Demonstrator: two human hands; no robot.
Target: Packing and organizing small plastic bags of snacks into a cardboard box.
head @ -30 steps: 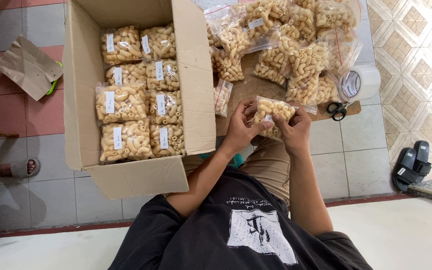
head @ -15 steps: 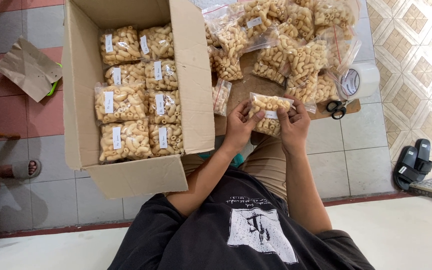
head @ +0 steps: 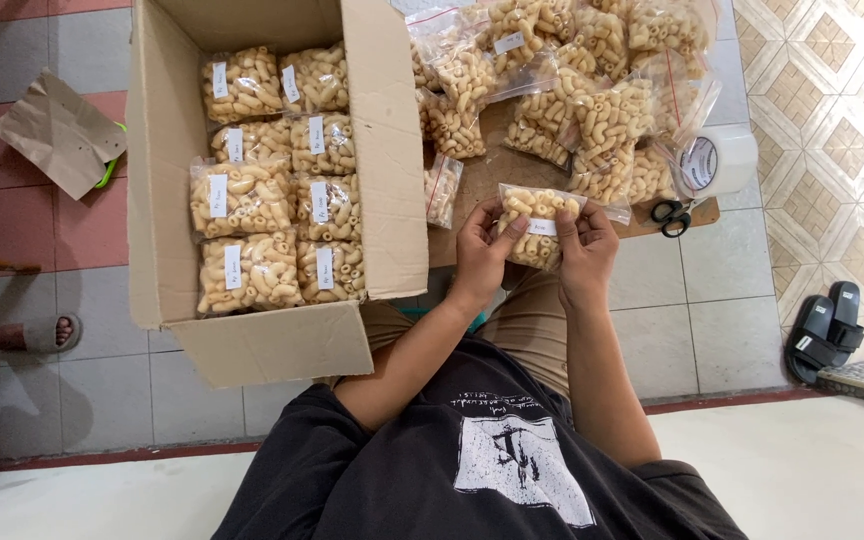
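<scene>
You hold the small bag of macaroni snacks [head: 535, 226] between both hands, left hand [head: 480, 255] and right hand [head: 582, 250] each in a pinching grip on its sides, just right of the cardboard box [head: 392, 150], above the table's [head: 497, 175] near edge.

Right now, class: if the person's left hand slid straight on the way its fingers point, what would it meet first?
The left hand points up-frame while gripping a snack bag. Straight ahead lies bare wooden board, then probably the heap of filled bags; depth is unclear.
</scene>
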